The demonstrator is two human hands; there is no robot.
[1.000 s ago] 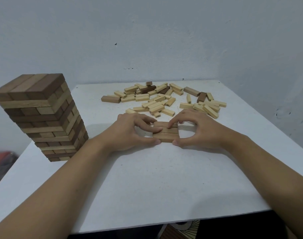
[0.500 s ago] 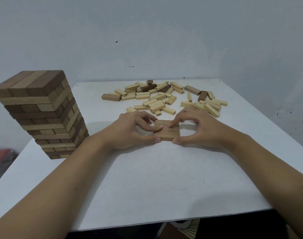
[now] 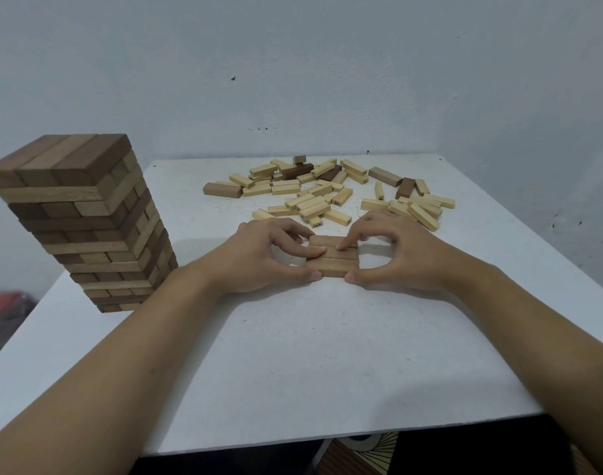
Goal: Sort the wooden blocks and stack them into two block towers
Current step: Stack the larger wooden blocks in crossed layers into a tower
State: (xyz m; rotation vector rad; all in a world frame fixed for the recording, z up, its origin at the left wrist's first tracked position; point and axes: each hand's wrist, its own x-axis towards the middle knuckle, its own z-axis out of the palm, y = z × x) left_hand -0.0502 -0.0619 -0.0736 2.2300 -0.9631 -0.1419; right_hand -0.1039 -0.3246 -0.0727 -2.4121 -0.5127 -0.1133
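Near the tabletop (image 3: 327, 354) centre, the left hand (image 3: 259, 257) and right hand (image 3: 404, 257) squeeze a three-block base row (image 3: 332, 262), fingers (image 3: 308, 252) clamped on it; uneven pressure could skew the blocks, so later layers would sit crooked

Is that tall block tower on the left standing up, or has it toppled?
Standing. The tower rises in even, complete layers from the table, and its flat top is intact.

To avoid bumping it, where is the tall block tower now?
In the head view, the tall block tower stands at the table's left edge, left of the left hand, which with the right hand holds a flat block layer; loose blocks lie behind.
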